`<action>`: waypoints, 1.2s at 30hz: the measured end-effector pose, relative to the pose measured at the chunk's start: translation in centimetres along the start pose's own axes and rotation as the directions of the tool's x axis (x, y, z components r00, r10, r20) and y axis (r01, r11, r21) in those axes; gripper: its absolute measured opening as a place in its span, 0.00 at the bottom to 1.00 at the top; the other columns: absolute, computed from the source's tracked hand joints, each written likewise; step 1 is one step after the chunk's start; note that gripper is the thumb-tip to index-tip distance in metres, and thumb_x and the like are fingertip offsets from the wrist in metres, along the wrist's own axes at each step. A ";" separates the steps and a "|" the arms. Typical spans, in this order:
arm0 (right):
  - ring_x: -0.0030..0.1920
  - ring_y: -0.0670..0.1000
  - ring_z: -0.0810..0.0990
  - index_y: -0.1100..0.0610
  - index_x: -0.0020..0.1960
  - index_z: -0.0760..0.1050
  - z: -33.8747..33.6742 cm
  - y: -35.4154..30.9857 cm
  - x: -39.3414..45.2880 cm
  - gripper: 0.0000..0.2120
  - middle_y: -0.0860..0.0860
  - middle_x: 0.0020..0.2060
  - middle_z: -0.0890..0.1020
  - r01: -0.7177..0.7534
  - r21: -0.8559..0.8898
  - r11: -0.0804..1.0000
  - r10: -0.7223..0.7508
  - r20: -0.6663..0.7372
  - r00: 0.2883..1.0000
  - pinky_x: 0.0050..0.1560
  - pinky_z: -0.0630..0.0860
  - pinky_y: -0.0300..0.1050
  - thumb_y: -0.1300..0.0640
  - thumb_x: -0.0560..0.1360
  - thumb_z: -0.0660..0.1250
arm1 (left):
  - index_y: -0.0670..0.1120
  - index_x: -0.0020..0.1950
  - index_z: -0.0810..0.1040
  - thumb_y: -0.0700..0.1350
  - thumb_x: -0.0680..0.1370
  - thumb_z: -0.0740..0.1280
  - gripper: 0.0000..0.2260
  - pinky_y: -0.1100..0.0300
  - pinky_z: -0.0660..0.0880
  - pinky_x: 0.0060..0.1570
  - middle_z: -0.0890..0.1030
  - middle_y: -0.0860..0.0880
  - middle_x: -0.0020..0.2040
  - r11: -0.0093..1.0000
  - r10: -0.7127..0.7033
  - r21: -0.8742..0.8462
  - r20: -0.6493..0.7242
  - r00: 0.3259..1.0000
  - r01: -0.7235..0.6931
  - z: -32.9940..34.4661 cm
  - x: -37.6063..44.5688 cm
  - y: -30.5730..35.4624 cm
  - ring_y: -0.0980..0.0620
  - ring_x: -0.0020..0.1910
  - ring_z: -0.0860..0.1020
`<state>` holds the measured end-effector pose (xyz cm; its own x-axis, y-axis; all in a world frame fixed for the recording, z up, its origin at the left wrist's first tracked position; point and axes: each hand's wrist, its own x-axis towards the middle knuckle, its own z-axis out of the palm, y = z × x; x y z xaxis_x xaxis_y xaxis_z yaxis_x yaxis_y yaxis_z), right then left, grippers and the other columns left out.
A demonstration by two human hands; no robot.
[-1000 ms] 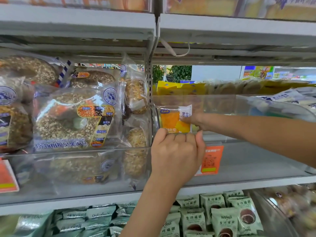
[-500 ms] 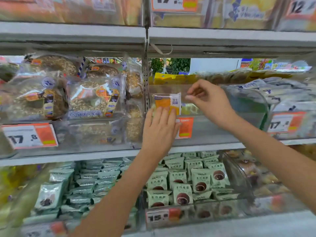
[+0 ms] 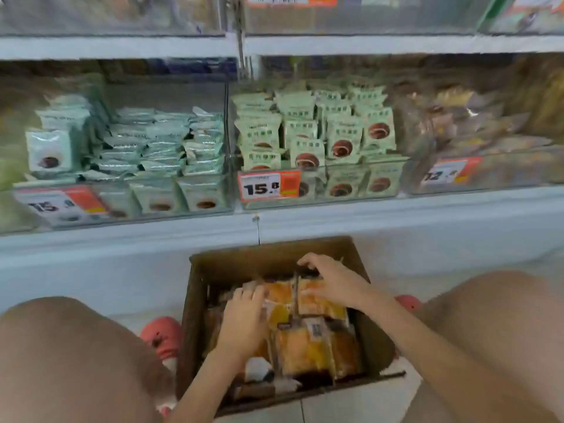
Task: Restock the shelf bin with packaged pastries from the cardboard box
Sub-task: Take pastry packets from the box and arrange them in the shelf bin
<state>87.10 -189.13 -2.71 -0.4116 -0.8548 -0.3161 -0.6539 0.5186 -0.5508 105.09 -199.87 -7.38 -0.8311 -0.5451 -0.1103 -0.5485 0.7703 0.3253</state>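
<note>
- View: dropped from the upper shelf, where half a second ago both hands were at a clear bin setting an orange pastry packet upright, to the cardboard box [image 3: 276, 325] on the floor between the person's knees; the bin being restocked is now out of frame above
- Left hand [image 3: 244, 319]: gone from the bin front down into the box; lies palm-down on the left part of the pastry stack, fingers spread and slightly curled; whether it has closed on a packet cannot be told through the blur
- Right hand [image 3: 331, 282]: likewise come down from the bin; rests over the far-right packets, fingers arched and apart, tips at the back edge of the stack; no packet seen lifted or clamped
- Packaged pastries [image 3: 305, 346]: orange-yellow packets, stacked flat and close in the box, several layers likely; some white labels showing; plenty left
- Lower shelf [image 3: 305, 221]: just behind the box; clear bins of green packets [image 3: 329, 132] and price tags [image 3: 270, 186]; not the target, by the look of the stock
- Pink shoes [image 3: 161, 334]: either side of the box
- Reading: one placement finished, a fresh pick starting; next need is a firm hold on a packet or a handful, then the lift back up to the bin
</note>
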 end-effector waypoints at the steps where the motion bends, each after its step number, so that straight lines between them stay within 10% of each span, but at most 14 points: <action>1: 0.58 0.50 0.74 0.49 0.65 0.67 0.9 0.2 0.2 0.19 0.48 0.60 0.72 -0.029 -0.040 0.999 0.034 0.112 0.993 0.56 0.73 0.47 0.53 0.76 0.67 | 0.47 0.71 0.66 0.45 0.81 0.57 0.18 0.50 0.65 0.66 0.68 0.46 0.70 0.998 -0.057 0.033 0.060 0.997 0.055 1.2 -0.8 -0.2 0.42 0.70 0.64; 6: 0.59 0.54 0.73 0.53 0.71 0.61 5.1 2.5 -0.8 0.23 0.54 0.65 0.70 -0.060 -0.424 0.904 0.264 0.441 0.858 0.57 0.73 0.47 0.58 0.78 0.62 | 0.48 0.65 0.70 0.46 0.80 0.57 0.14 0.50 0.66 0.64 0.67 0.45 0.68 0.988 -0.155 0.034 0.083 0.984 0.152 3.3 -1.6 0.2 0.44 0.68 0.62; 14: 0.48 0.49 0.79 0.54 0.49 0.75 4.2 4.8 -1.4 0.04 0.50 0.48 0.80 -0.024 -0.312 0.950 0.138 0.350 0.927 0.47 0.74 0.39 0.58 0.77 0.62 | 0.49 0.53 0.77 0.45 0.78 0.63 0.06 0.53 0.74 0.53 0.77 0.49 0.54 0.962 -0.127 -0.236 0.070 0.989 0.140 2.5 -2.4 0.1 0.49 0.56 0.74; 18: 0.37 0.45 0.74 0.53 0.38 0.70 1.5 1.8 -1.7 0.10 0.48 0.36 0.76 0.058 -0.125 0.990 -0.017 0.309 0.951 0.40 0.70 0.39 0.51 0.75 0.68 | 0.50 0.54 0.77 0.55 0.73 0.71 0.14 0.58 0.77 0.51 0.78 0.53 0.51 0.680 -0.088 -0.704 0.199 0.976 0.205 0.9 -2.3 1.6 0.54 0.51 0.77; 22: 0.30 0.48 0.70 0.53 0.39 0.69 1.0 -1.8 -2.4 0.11 0.50 0.29 0.72 0.170 0.084 0.982 -0.182 0.173 0.968 0.37 0.69 0.42 0.51 0.77 0.65 | 0.53 0.67 0.69 0.64 0.63 0.74 0.36 0.62 0.74 0.55 0.76 0.56 0.60 0.561 0.082 -0.762 0.442 0.893 0.325 0.1 -2.8 2.9 0.57 0.59 0.75; 28: 0.37 0.48 0.82 0.54 0.48 0.76 0.3 -3.2 -2.8 0.07 0.51 0.38 0.84 0.217 0.242 0.946 -0.226 0.008 0.974 0.43 0.79 0.44 0.51 0.75 0.68 | 0.44 0.57 0.80 0.46 0.72 0.74 0.15 0.60 0.80 0.45 0.85 0.49 0.50 0.403 0.084 -0.822 0.471 0.878 0.402 -0.5 -3.0 3.2 0.53 0.49 0.83; 33: 0.51 0.44 0.81 0.53 0.56 0.75 -2.9 -2.1 -2.4 0.12 0.45 0.48 0.83 0.136 0.435 0.890 -0.061 -0.182 0.981 0.53 0.76 0.42 0.48 0.78 0.61 | 0.47 0.56 0.79 0.40 0.72 0.71 0.13 0.56 0.81 0.46 0.84 0.47 0.53 0.064 0.016 -0.890 0.453 0.891 0.452 -1.7 -3.0 1.4 0.50 0.52 0.83; 36: 0.52 0.48 0.81 0.52 0.59 0.74 -3.1 -1.8 -2.5 0.14 0.48 0.52 0.83 -0.006 0.636 0.771 0.054 -0.056 0.997 0.51 0.78 0.45 0.46 0.79 0.59 | 0.43 0.61 0.75 0.40 0.68 0.72 0.22 0.56 0.81 0.42 0.83 0.44 0.54 -0.193 -0.006 -0.873 0.457 0.889 0.447 -1.8 -2.7 0.8 0.49 0.50 0.83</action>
<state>87.36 -187.88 1.49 -0.4807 -0.8233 -0.3019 -0.0979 0.3925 -0.9145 107.12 -198.40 -5.10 -0.7782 -0.3382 -0.5292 -0.1855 -0.6812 0.7082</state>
